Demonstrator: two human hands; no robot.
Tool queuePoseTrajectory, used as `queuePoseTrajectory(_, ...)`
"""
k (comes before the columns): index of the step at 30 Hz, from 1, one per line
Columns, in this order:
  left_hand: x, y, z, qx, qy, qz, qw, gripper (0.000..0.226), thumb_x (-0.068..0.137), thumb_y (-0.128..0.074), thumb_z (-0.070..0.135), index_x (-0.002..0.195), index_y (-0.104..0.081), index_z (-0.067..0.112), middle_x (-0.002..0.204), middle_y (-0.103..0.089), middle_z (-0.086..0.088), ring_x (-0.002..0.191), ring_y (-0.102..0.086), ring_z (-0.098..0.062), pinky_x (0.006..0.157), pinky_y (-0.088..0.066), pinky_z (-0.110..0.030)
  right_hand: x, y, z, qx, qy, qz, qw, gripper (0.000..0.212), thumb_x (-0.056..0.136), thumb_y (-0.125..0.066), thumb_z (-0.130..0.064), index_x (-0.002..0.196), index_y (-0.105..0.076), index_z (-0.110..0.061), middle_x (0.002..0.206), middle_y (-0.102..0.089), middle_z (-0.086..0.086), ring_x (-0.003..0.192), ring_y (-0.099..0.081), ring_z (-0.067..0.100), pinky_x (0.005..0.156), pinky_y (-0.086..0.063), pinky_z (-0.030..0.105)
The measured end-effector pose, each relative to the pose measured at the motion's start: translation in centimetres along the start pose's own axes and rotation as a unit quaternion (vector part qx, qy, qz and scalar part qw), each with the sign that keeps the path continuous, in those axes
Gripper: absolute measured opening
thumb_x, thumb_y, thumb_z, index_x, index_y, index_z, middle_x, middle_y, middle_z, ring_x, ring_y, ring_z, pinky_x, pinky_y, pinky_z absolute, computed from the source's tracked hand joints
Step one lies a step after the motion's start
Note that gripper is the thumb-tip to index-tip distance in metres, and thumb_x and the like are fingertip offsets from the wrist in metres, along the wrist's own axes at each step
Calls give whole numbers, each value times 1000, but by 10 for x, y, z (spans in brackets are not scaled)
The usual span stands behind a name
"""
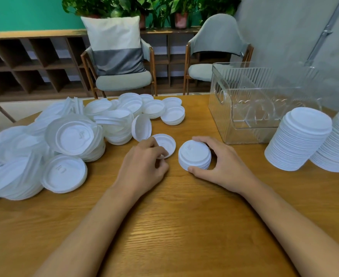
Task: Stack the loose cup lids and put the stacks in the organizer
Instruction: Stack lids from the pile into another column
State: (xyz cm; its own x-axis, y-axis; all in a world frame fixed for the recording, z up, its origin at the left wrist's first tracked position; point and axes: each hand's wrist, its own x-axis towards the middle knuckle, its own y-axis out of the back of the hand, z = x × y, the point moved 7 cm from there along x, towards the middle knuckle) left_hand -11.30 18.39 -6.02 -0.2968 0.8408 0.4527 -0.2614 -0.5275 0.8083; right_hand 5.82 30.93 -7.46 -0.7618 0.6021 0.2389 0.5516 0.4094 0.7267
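Fingers curled around short stack

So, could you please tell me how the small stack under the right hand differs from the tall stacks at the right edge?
The small stack holds only a few lids; the tall stacks hold many more. The small stack stands upright, gripped by the right hand; the tall stacks lean and nobody touches them. The small stack sits mid-table; the tall stacks sit beside the clear organizer. Both are white lids, tops up, outside the organizer.
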Motion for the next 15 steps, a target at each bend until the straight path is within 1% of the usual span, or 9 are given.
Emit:
queuePoseTrajectory(3,0,1,2,17,-36,-11,999,14,92,-76,19,105,-79,20,102,-65,7,90,-65,-18,74,-53,-40,0,0,0,-4,1,2,1000,79,77,-88,-52,145,-50,-41,137,-53,-26,124,-46,-10,95,-34,5)
queuePoseTrajectory(5,3,3,5,26,-56,-5,998,8,93,-76,18,100,-79,20,99,-70,7,92,-65,-20,74,-52,-39,1,0,0,-4,2,0,1000,79,76,-88,-52,145,-50,-40,137,-54,-26,123,-46,-11,95,-35,4)
queuePoseTrajectory(7,5,6,5,25,-56,9,998,5,95,-74,20,99,-78,20,96,-72,8,92,-65,-19,73,-49,-34,1,0,0,-6,2,-2,1000,80,76,-88,-52,145,-50,-40,137,-53,-27,124,-46,-13,95,-34,4)
queuePoseTrajectory(9,6,8,1,8,-37,15,999,6,98,-71,23,102,-73,20,96,-71,8,93,-65,-16,74,-49,-32,2,-1,0,-8,1,-1,1000,80,76,-88,-53,145,-50,-40,136,-53,-28,125,-44,-15,94,-34,4)
queuePoseTrajectory(11,7,9,-2,-32,-3,10,999,7,98,-71,26,103,-70,21,95,-70,9,91,-65,-11,77,-52,-30,1,-1,-1,-10,6,2,1000,79,76,-87,-55,145,-51,-39,135,-54,-27,125,-45,-13,95,-35,4)
queuePoseTrajectory(13,6,13,-2,-104,39,19,994,10,95,-76,26,99,-70,20,89,-70,11,86,-65,-7,75,-50,-18,1,-1,-3,-8,10,5,1000,78,76,-86,-57,144,-53,-38,135,-53,-27,125,-45,-13,95,-34,3)
queuePoseTrajectory(14,6,16,-1,-154,67,29,985,11,93,-79,25,98,-70,21,87,-71,12,86,-66,-5,74,-49,-14,1,-1,-4,-7,12,7,1000,78,76,-86,-58,144,-53,-37,135,-53,-28,125,-45,-14,96,-35,4)
queuePoseTrajectory(15,6,17,-2,-215,99,39,971,13,91,-81,22,99,-70,23,86,-72,12,86,-68,-4,74,-50,-12,1,-1,-5,-5,14,11,1000,78,76,-85,-58,144,-54,-36,134,-53,-27,125,-46,-13,98,-37,6)
